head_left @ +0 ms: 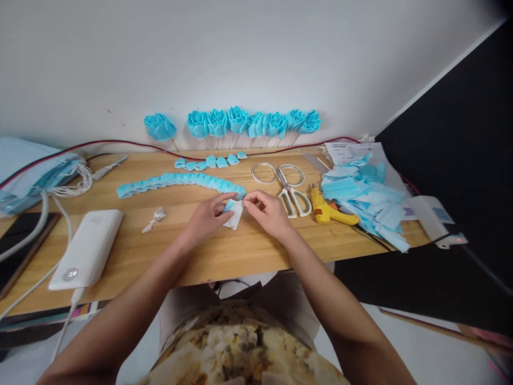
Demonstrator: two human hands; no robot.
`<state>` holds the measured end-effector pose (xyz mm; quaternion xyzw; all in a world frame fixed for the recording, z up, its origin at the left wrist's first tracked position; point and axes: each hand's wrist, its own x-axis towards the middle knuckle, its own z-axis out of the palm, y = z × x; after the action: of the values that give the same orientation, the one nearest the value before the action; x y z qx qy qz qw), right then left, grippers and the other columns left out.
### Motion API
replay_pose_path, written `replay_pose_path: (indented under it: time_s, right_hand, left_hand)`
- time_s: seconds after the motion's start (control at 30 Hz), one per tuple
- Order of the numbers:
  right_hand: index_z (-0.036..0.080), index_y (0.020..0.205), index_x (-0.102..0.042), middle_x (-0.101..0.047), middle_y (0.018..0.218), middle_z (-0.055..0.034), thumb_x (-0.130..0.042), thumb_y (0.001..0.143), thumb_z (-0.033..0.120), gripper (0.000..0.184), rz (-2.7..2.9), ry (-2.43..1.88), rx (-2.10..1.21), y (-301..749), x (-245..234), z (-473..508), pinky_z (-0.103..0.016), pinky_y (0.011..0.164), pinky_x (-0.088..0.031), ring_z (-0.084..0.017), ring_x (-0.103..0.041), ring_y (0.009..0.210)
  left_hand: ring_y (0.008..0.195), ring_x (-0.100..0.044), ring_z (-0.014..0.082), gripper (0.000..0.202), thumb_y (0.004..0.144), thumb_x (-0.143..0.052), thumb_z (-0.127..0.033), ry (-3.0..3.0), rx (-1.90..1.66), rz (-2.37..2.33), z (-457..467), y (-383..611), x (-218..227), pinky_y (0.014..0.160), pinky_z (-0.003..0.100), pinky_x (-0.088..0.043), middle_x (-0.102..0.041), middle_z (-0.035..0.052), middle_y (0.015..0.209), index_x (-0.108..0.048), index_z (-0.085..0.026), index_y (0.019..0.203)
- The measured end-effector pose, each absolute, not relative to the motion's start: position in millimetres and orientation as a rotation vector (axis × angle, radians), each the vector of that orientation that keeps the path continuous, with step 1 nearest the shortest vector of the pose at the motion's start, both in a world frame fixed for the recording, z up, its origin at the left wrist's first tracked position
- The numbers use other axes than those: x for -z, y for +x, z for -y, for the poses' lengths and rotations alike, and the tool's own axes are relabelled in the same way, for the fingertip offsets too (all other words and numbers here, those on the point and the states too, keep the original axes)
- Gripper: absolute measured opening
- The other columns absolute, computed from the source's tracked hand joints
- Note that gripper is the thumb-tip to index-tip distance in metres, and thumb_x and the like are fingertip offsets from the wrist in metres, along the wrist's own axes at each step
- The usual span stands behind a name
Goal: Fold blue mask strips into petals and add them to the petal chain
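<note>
Between thumb and fingers, my left hand (205, 216) holds a small blue-and-white piece of fabric (237, 216), its white side mostly showing. My right hand (268, 211) is closed in a pinch at the upper right corner of the same piece. Just behind both hands, a curved row of folded blue petals (172, 181) lies on the table, its right end close to my fingertips. Farther back is a shorter row of folded blue petals (211, 160). Scissors (294, 199) with pale handles lie right of my right hand, beside two thin rings (264, 163).
Several blue fabric flowers (216, 123) on sticks lean against the wall. Right, a yellow glue gun (329, 212) lies by a heap of blue strips (352, 187). Left are a white power bank (90, 243), cables, a dark phone (30, 248) and stacked blue sheets (24, 171). A white scrap (158, 215) lies nearby.
</note>
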<state>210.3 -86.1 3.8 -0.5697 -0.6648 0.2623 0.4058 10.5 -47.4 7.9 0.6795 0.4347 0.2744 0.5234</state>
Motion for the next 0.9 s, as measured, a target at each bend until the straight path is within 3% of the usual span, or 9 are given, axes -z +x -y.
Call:
replay_pose_path:
  time_s: [0.2, 0.37, 0.5, 0.67, 0.9]
  right_hand:
    - [0.022, 0.105, -0.071, -0.074, 0.103, -0.0114, -0.043, 0.101, 0.032, 0.03, 1.613, -1.968, 0.0, 250.1, -14.6, 101.3, -0.036, 0.086, -0.05, -0.026, -0.067, 0.097]
    - [0.018, 0.118, -0.07, -0.07, 0.113, -0.0162, -0.056, 0.095, 0.026, 0.028, 1.745, -2.342, 0.141, 274.0, -12.0, 107.2, -0.039, 0.079, -0.048, -0.032, -0.066, 0.1]
    - [0.018, 0.122, -0.068, -0.069, 0.114, -0.0154, -0.06, 0.091, 0.022, 0.033, 1.746, -2.357, 0.177, 272.5, -6.7, 101.8, -0.036, 0.074, -0.046, -0.031, -0.066, 0.098]
    - [0.019, 0.115, -0.068, -0.07, 0.11, -0.0133, -0.061, 0.087, 0.019, 0.029, 1.622, -2.333, 0.243, 267.0, -8.0, 109.7, -0.035, 0.068, -0.043, -0.029, -0.066, 0.092]
    - [0.022, 0.114, -0.069, -0.072, 0.1, -0.0089, -0.061, 0.09, 0.02, 0.025, 1.991, -2.018, 0.324, 265.2, -4.1, 148.5, -0.035, 0.068, -0.046, -0.027, -0.067, 0.086]
  left_hand:
    - [0.071, -0.066, 0.016, 0.053, 0.076, -0.075, -0.036, 1.345, -0.828, -1.004, 40.4, 8.7, -11.3, 0.066, 0.026, -0.051, -0.075, 0.0048, 0.085, -0.066, -0.013, 0.123]
    - [0.079, -0.07, 0.0205, 0.044, 0.074, -0.08, -0.036, 1.075, -0.9, -0.902, 43.0, 10.1, -17.9, 0.06, 0.025, -0.05, -0.076, 0.0087, 0.089, -0.069, -0.013, 0.109]
    - [0.086, -0.073, 0.0229, 0.037, 0.077, -0.078, -0.029, 0.906, -0.918, -0.853, 44.8, 10.9, -21.0, 0.061, 0.026, -0.053, -0.076, 0.0111, 0.095, -0.067, -0.012, 0.107]
    - [0.092, -0.075, 0.0247, 0.028, 0.082, -0.072, -0.02, 0.782, -0.957, -0.844, 42.5, 10.1, -17.5, 0.074, 0.033, -0.059, -0.077, 0.0126, 0.099, -0.064, -0.012, 0.108]
    - [0.1, -0.074, 0.0276, 0.034, 0.084, -0.07, -0.02, 0.766, -0.91, -0.804, 45.3, 11.5, -18.3, 0.083, 0.038, -0.059, -0.077, 0.0143, 0.103, -0.065, -0.012, 0.117]
